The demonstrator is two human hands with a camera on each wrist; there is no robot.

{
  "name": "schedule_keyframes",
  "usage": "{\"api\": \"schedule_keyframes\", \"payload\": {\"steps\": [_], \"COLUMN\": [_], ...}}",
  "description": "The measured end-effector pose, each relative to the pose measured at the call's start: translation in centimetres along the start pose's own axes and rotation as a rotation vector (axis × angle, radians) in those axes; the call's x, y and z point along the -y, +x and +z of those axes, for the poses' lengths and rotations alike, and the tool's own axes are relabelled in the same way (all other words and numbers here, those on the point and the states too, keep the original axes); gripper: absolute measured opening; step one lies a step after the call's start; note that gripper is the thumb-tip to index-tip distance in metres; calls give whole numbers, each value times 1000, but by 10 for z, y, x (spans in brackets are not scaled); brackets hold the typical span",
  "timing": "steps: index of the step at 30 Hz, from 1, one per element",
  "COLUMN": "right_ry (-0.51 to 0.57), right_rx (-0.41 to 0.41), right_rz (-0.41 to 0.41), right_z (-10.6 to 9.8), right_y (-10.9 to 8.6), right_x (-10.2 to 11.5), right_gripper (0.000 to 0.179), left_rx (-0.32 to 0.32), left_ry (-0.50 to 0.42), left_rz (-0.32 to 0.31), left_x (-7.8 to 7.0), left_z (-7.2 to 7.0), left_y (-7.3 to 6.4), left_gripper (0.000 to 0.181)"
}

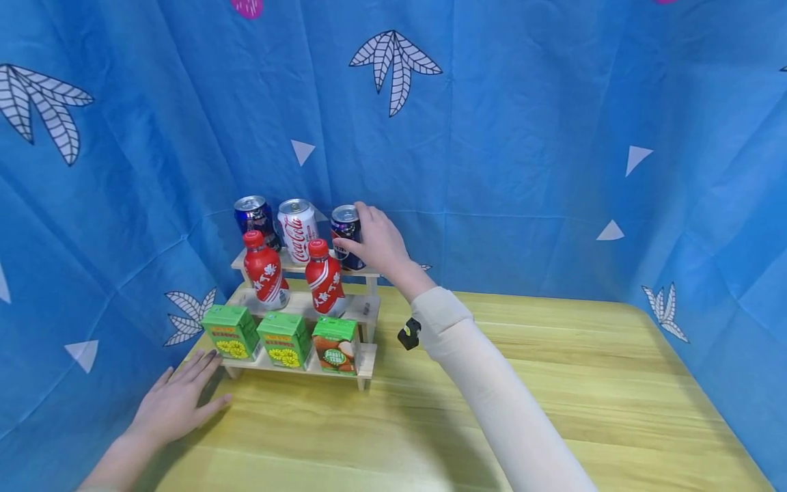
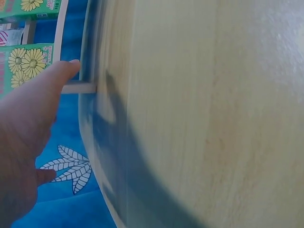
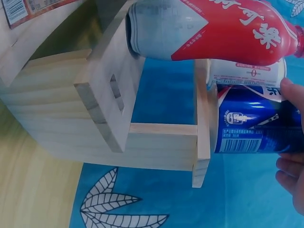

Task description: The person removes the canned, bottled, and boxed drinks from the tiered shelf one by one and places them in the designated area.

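Note:
My right hand (image 1: 389, 244) grips a dark blue drink can (image 1: 344, 227) at the right end of the wooden rack's (image 1: 369, 307) top step. The thumb lies across its front and the fingers go round the far side. In the right wrist view the blue can's base is at the top board, touching or very close. A white Coca-Cola can (image 1: 298, 232) and another dark blue can (image 1: 251, 217) stand to its left. Beside the rack's lower left corner, my left hand (image 1: 172, 404) is spread with fingers extended, near a green drink carton (image 1: 231, 335); contact with the rack is unclear.
Two red-labelled bottles (image 1: 324, 280) stand on the middle step. The bottom step carries another green carton (image 1: 284, 342) and a green-brown carton (image 1: 335, 347). Wooden tabletop (image 1: 553, 383) stretches right of the rack. A blue patterned curtain (image 1: 522, 137) hangs behind and at both sides.

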State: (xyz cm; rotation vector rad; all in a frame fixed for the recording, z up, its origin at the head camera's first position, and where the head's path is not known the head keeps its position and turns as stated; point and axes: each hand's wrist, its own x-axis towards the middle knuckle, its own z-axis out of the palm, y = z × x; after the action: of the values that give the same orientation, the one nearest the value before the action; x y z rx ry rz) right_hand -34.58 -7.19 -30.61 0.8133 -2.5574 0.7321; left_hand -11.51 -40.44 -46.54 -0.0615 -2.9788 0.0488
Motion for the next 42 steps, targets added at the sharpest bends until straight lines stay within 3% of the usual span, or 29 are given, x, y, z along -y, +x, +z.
{"api": "schedule_keyframes", "payload": {"steps": [10, 24, 32, 42], "right_ry": [-13, -32, -68, -148], "right_rx": [-12, -72, -109, -155], "right_rz": [-11, -34, -46, -29], "right_z": [-10, -40, -58, -80], "right_y": [-13, -35, -46, -63], "right_x": [-4, -17, -35, -65], "right_gripper": [84, 81, 83, 83], "left_rx": [-2, 24, 47, 16], "left_ry": [-8, 25, 41, 42], "left_rz": [1, 5, 0, 10], "left_x": [1, 0, 3, 3], "left_z": [-5, -6, -2, -1], "left_y": [0, -2, 1, 3], "left_gripper": [85, 88, 91, 87]}}
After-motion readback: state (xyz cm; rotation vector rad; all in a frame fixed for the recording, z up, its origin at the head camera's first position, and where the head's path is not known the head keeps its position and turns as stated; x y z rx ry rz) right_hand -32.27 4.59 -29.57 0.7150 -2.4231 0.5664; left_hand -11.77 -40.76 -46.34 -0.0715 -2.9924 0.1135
